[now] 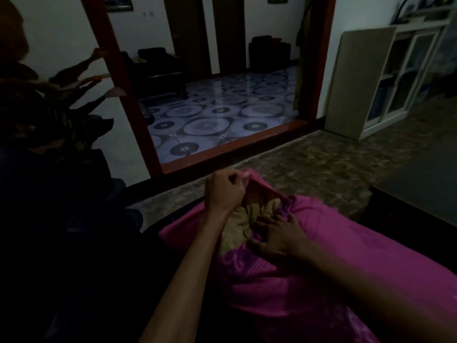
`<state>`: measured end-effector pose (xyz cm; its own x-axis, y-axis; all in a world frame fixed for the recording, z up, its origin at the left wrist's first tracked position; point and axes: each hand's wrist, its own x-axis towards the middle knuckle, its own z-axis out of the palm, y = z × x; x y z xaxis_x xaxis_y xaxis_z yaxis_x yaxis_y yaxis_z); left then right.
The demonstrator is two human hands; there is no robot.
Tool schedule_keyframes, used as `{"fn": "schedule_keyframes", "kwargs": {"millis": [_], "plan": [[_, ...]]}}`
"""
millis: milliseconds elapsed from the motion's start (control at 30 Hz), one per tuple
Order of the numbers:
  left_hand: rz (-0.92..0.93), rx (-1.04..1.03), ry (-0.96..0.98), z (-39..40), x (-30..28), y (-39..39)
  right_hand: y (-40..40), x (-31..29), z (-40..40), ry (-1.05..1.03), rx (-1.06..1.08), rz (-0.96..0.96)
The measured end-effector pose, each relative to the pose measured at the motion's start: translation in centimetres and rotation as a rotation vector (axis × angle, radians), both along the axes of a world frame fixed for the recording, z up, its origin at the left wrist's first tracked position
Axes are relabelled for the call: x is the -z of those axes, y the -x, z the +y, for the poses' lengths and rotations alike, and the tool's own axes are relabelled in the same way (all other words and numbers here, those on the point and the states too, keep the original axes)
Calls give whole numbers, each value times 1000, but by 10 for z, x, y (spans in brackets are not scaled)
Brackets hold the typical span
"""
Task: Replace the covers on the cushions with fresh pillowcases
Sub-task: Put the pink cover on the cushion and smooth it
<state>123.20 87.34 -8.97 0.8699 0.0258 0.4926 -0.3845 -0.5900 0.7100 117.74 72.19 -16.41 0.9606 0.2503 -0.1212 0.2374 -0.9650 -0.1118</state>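
Working at the open mouth of a pink pillowcase that lies across the person's lap, both hands are on 1 cushion. The left hand pinches the raised hem of the opening between curled fingers and lifts it, while the right hand lies on the fabric just beside the gap, fingers spread and fairly straight, pressing down. Between them a yellowish cushion shows, bunched and only partly inside. The 2 hands are near each other but not touching. The light is too dim to tell whether the pink cover is being drawn on or stripped off. Judged as a fresh case going on, most of the cushion is already sleeved and only the mouth end remains to tuck and close. No other cushion or spare case can be made out in the dark surroundings.
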Motion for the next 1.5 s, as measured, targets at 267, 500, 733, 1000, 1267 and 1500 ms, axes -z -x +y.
{"fn": "schedule_keyframes", "kwargs": {"millis": [267,500,733,1000,1267,1500], "plan": [[644,190,-509,49,41,-13,0,20,4,-88,37,-80],[823,214,-346,47,-2,-32,10,16,1,-39,-26,-97],[627,-23,-219,33,9,-51,52,3,3,-57,-209,-39],[628,92,-232,38,39,-30,71,-8,7,-65,-336,46],[147,-23,-101,50,31,4,29,-53,-2,-601,-5,-175],[133,75,302,58,8,16,-22,-36,12,-560,60,40]]}}
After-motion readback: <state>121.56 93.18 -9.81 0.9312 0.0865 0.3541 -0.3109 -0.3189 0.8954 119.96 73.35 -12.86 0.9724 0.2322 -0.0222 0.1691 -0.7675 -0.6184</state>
